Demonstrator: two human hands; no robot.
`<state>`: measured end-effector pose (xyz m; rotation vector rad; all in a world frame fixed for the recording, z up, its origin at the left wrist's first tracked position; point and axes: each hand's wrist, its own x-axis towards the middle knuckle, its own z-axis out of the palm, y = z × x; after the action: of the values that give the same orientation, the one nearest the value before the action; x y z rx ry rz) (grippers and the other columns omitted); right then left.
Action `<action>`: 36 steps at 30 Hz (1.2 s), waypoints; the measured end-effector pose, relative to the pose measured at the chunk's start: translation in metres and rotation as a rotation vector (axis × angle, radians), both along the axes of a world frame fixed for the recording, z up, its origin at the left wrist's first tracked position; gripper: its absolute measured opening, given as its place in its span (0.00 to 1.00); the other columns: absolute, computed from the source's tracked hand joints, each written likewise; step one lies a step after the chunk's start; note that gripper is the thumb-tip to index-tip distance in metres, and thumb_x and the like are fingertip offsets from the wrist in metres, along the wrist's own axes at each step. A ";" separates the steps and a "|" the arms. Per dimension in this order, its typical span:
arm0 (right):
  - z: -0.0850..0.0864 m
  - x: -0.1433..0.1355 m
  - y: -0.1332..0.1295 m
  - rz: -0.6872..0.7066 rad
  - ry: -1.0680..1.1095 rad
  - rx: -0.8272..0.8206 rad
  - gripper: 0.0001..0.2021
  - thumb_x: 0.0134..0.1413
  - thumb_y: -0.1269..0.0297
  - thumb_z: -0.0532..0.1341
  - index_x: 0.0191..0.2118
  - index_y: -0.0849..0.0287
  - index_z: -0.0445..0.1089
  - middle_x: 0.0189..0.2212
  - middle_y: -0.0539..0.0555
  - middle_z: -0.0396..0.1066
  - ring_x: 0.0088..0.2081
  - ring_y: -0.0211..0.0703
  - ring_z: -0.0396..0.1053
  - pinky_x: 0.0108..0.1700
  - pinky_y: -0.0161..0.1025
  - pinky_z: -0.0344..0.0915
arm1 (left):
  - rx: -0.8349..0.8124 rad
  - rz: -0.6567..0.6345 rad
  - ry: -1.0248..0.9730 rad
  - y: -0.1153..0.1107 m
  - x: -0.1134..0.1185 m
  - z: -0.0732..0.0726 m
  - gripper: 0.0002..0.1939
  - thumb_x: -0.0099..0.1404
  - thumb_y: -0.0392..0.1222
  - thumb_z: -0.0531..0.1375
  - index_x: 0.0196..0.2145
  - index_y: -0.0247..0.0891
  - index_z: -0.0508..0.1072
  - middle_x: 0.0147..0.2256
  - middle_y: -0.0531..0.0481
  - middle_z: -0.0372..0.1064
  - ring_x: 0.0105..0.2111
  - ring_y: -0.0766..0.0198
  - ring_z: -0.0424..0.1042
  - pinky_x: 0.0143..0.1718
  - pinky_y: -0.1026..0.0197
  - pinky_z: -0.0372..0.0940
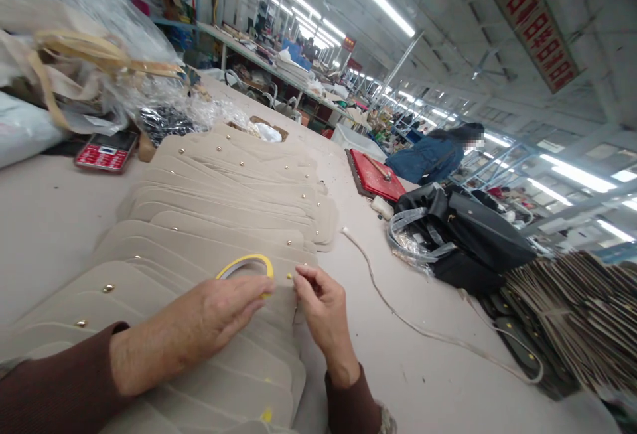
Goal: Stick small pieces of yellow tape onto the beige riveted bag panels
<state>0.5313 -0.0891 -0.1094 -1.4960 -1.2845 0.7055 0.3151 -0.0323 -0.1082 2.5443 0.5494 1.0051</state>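
Note:
Beige flat panels (199, 241) lie overlapped in a long row in front of me, with small gold-coloured metal studs along their edges. My left hand (219, 314) rests over the row and holds a roll of yellow tape (271, 265) between thumb and fingers. Just right of the roll, my right hand (321, 301) is closed in a pinch at the panels' right edge. A tiny yellow piece (288, 276) shows beside its fingertips; whatever lies inside the pinch is too small to make out. Yellow marks (267, 414) also show on the nearer panels.
To the right are a black bag (462, 228), a white cord (388, 301), a red board (375, 175) with a hammer (377, 167), and stacked dark panels (567, 321). A red calculator-like device (106, 152) and plastic wrapping (164, 109) lie left. A person (428, 155) stands beyond.

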 end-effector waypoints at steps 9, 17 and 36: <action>0.015 -0.020 -0.021 0.295 -0.342 0.380 0.07 0.68 0.74 0.62 0.43 0.59 0.79 0.36 0.55 0.81 0.37 0.42 0.77 0.43 0.35 0.71 | 0.155 0.075 0.028 -0.009 0.001 -0.002 0.18 0.82 0.35 0.46 0.64 0.40 0.61 0.49 0.46 0.83 0.43 0.62 0.85 0.44 0.67 0.75; 0.000 -0.027 -0.020 0.138 -0.568 0.596 0.10 0.59 0.77 0.58 0.33 0.57 0.74 0.24 0.50 0.75 0.24 0.39 0.72 0.30 0.34 0.67 | 0.087 0.008 0.094 -0.008 -0.002 -0.011 0.12 0.76 0.28 0.50 0.45 0.42 0.68 0.33 0.54 0.76 0.29 0.62 0.76 0.29 0.61 0.64; -0.015 0.003 -0.010 -0.166 0.414 -0.346 0.20 0.39 0.49 0.76 0.29 0.61 0.78 0.19 0.51 0.76 0.21 0.38 0.73 0.26 0.34 0.73 | 0.226 0.132 0.477 -0.013 0.013 -0.006 0.14 0.68 0.22 0.55 0.37 0.41 0.69 0.34 0.48 0.71 0.33 0.53 0.69 0.36 0.53 0.59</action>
<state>0.5344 -0.0990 -0.1242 -1.5991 -0.7415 1.1000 0.3280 -0.0449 -0.1143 3.0018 0.7764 0.5121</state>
